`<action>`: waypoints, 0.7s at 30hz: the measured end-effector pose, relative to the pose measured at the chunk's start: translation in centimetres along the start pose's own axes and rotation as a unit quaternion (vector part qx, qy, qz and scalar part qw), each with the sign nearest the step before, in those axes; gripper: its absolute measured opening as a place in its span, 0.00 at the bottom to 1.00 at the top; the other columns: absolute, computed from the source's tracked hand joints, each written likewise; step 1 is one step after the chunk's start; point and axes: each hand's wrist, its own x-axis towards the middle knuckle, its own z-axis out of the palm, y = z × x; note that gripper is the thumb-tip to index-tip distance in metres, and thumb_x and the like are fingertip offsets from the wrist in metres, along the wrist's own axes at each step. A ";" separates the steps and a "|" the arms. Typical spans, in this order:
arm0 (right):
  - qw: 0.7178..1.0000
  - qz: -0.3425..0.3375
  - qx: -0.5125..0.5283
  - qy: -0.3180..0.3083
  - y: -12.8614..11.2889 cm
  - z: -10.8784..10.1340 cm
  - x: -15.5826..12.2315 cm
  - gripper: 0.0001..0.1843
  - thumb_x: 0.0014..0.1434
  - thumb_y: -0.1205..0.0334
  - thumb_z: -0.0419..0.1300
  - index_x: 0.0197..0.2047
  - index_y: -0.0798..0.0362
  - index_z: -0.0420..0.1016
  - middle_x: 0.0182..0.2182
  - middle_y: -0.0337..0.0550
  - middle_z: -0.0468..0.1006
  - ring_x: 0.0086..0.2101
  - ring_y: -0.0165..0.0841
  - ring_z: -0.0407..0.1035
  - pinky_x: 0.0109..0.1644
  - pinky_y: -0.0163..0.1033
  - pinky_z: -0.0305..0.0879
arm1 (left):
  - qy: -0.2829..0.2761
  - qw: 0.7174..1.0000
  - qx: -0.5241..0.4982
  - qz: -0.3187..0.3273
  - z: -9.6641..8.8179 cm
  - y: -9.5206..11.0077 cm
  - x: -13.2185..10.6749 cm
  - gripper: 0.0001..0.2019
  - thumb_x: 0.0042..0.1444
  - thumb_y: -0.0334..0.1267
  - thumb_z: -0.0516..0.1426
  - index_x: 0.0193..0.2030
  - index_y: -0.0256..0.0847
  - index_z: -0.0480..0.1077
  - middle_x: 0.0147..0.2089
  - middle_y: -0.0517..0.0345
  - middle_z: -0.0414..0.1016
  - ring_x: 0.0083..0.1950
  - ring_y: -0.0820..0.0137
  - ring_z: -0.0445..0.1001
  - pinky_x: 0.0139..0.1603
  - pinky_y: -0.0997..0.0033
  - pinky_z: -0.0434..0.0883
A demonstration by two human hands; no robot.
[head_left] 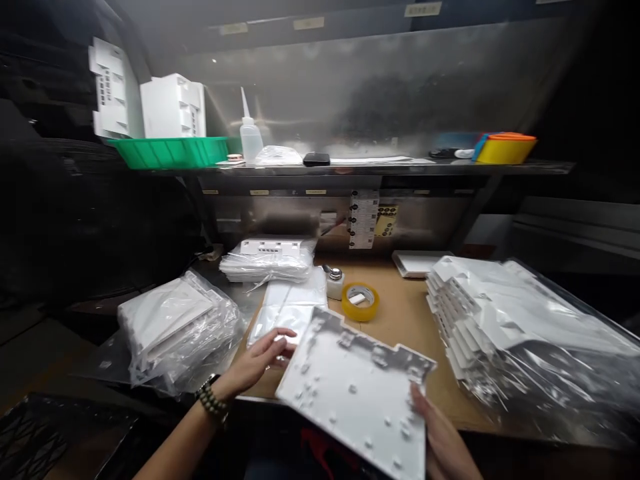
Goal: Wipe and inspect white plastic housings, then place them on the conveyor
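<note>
- The right hand grips the near right edge of a white plastic panel; its fingers are mostly hidden under the panel, with the thumb side closed over the edge.
- The panel is held tilted above the near edge of the table, ribbed inner face up. Its long axis runs from far left to near right, so the far corner points toward the left hand.
- The left hand rests just left of that far corner, fingers loosely spread and laid flat on a stack of clear plastic bags. It seems to touch the top bag without pinching it, though the glare makes this hard to confirm.
- The left hand is nearer the bags; the right hand alone carries the panel.
- Beyond the bags stand a roll of yellow tape and a small white bottle.
- To the right lies a stack of bare white panels on crumpled film; to the left, bagged panels sit in a pile.
- The shelf above bears a green basket and a squeeze bottle.
</note>
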 end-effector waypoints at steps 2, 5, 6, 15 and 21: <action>0.995 -0.040 0.053 0.070 -2.1 -2.4 -0.4 0.43 0.55 0.47 0.72 0.68 0.54 0.66 0.54 0.54 0.80 0.53 0.44 0.77 0.58 0.45 0.75 | 0.040 0.992 0.115 0.026 0.3 -0.1 2.3 0.25 0.62 0.60 0.50 0.53 0.41 0.65 0.54 0.38 0.72 0.58 0.48 0.70 0.64 0.44 0.62; 0.985 -0.106 0.084 0.107 -4.4 -4.8 -1.4 0.43 0.56 0.50 0.72 0.71 0.47 0.63 0.60 0.47 0.76 0.55 0.42 0.76 0.59 0.42 0.75 | 0.060 0.964 0.256 0.048 0.8 -1.2 3.8 0.17 0.54 0.49 0.56 0.45 0.40 0.66 0.50 0.36 0.70 0.52 0.42 0.69 0.58 0.38 0.61; 0.982 -0.123 0.089 0.112 -4.9 -5.1 -1.7 0.42 0.57 0.50 0.72 0.71 0.46 0.63 0.61 0.46 0.75 0.55 0.41 0.75 0.60 0.41 0.75 | 0.057 0.956 0.282 0.052 0.9 -1.6 4.1 0.15 0.55 0.48 0.54 0.44 0.41 0.65 0.46 0.37 0.71 0.48 0.44 0.70 0.54 0.41 0.62; 0.973 -0.138 0.122 0.140 -5.2 -4.6 -2.3 0.41 0.57 0.48 0.70 0.70 0.49 0.65 0.59 0.50 0.76 0.58 0.45 0.73 0.60 0.46 0.75 | 0.012 0.979 0.194 0.061 -3.0 -2.9 7.8 0.15 0.60 0.50 0.55 0.41 0.45 0.54 0.41 0.52 0.80 0.43 0.58 0.77 0.45 0.60 0.68; 0.980 -0.114 0.099 0.132 -4.6 -5.4 -1.8 0.43 0.57 0.47 0.70 0.72 0.46 0.62 0.60 0.49 0.76 0.57 0.47 0.73 0.62 0.51 0.73 | 0.019 0.995 0.074 0.061 -4.3 -3.6 9.1 0.23 0.55 0.57 0.59 0.40 0.43 0.55 0.32 0.59 0.71 0.35 0.65 0.76 0.38 0.64 0.73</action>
